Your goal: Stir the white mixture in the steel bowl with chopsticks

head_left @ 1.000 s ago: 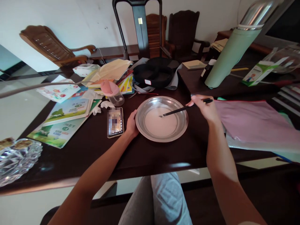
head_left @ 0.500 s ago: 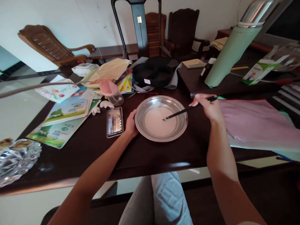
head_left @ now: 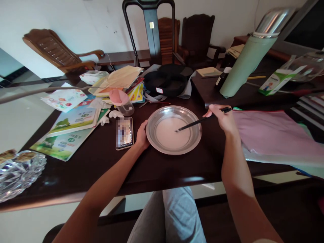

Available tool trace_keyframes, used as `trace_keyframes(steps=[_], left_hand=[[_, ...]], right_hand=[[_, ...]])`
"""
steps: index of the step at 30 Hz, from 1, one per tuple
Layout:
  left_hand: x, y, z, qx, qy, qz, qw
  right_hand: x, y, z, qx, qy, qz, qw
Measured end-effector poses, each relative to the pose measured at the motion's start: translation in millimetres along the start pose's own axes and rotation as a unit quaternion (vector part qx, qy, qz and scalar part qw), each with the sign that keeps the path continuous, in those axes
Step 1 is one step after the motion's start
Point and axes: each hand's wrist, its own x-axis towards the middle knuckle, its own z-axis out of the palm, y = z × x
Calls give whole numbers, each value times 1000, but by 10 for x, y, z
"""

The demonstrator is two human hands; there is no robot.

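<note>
A round metal pan (head_left: 157, 146) sits on the dark wooden table in front of me, with a pale white liquid (head_left: 169, 134) covering its bottom. My right hand (head_left: 222, 118) is closed on black chopsticks (head_left: 197, 122) whose tips dip into the liquid near the pan's middle. My left hand (head_left: 142, 135) rests against the pan's left rim, fingers curled on its edge.
A phone (head_left: 124, 132) lies just left of the pan. Books and papers (head_left: 73, 122) are heaped at the left, with a pink-lidded cup (head_left: 122, 101) among them. A black bag (head_left: 165, 81) lies behind the pan. A green thermos (head_left: 246, 61) and pink folder (head_left: 268, 134) are right; a glass dish (head_left: 19, 172) sits at the near left.
The chopstick tips have shifted a little within the liquid, from left of centre toward the middle. My left hand has stayed on the rim.
</note>
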Motion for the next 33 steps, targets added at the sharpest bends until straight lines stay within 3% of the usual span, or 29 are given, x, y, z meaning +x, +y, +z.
trace_keyframes(steps=[5,7,10,14,17,19,21,24,27,29,33], left_hand=[[-8,3,8,-4,0,1,1000],[-13,5,10,-2,-2,0,1000],[-28,14,23,0,-4,-3,1000],[-50,27,50,-4,6,-14,1000],[-54,27,57,-4,9,-12,1000],[-53,24,56,-1,11,-8,1000],[-53,24,55,2,10,-6,1000],[-56,27,59,1,5,-11,1000],[-55,28,60,-2,6,-21,1000],[-50,25,55,-3,9,-23,1000],[-34,19,35,0,1,-16,1000]], right_hand=[[-33,-98,100,24,-134,11,991],[-38,-139,192,13,-155,-9,988],[-26,-112,183,-16,-96,-20,995],[-11,-13,-27,-3,12,1,1000],[-28,-40,-32,19,-49,13,999],[-42,-99,77,13,-126,8,992],[-47,-142,195,13,-163,-11,987],[-33,-128,230,-13,-124,-24,992],[-13,-70,85,-24,-24,-7,999],[-13,-59,0,-6,3,4,1000],[-31,-126,81,8,-96,16,995]])
